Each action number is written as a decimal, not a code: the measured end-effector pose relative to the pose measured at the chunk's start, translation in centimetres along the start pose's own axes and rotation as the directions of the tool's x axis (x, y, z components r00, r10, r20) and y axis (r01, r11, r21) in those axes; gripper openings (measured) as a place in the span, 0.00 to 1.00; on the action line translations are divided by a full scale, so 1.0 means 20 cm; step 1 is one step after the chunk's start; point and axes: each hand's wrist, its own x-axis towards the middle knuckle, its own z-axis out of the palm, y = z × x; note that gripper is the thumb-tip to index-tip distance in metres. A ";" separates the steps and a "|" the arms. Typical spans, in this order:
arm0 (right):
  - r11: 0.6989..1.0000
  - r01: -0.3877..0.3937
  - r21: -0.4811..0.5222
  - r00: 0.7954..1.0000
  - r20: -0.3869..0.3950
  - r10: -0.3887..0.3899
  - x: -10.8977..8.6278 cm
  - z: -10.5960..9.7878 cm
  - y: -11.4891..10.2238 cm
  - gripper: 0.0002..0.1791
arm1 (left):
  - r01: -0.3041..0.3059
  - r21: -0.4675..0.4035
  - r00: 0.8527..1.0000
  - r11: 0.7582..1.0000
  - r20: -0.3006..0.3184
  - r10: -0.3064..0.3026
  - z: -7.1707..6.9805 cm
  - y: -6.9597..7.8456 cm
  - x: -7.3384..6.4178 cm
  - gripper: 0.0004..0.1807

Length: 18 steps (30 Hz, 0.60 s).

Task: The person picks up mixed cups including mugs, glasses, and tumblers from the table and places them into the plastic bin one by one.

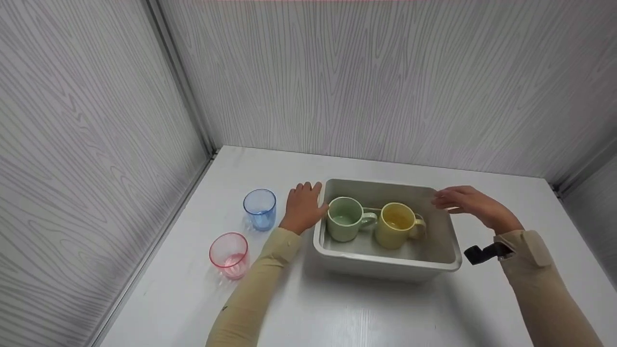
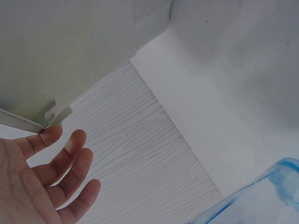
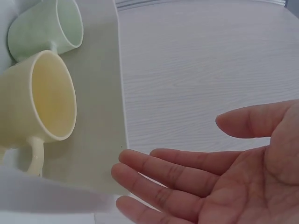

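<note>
1. While the bin (image 1: 383, 259) was seen right of centre in the head view, the green mug (image 1: 344, 229) and yellow mug (image 1: 391, 232) were contained in it.
2. At its left rim, the left hand (image 1: 303, 208) was held, fingers apart, loosely bent.
3. At its upper-right corner, the right hand (image 1: 476, 205) was held, fingers extended, thumb apart.
4. Left of centre, the blue glass (image 1: 261, 214) was seen above the pink glass (image 1: 231, 258).

blue tumbler (image 1: 261, 210) beyond pink tumbler (image 1: 230, 256) | white tabletop (image 1: 356, 315) | wood-grain back wall (image 1: 366, 86)
</note>
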 end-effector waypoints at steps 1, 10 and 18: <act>1.000 -0.006 -0.012 1.000 -0.016 0.006 -0.01 0.00 0.00 0.29 | 0.002 0.000 1.000 1.000 0.006 -0.002 0.00 0.00 0.00 0.26; 0.997 -0.045 -0.063 0.989 -0.143 0.035 -0.05 0.04 0.02 0.31 | 0.019 -0.006 0.999 1.000 0.031 -0.019 0.00 0.00 0.01 0.26; 0.989 -0.063 -0.131 0.955 -0.295 0.022 -0.08 0.10 0.06 0.31 | -0.015 -0.014 1.000 1.000 -0.003 0.015 0.01 -0.01 0.00 0.25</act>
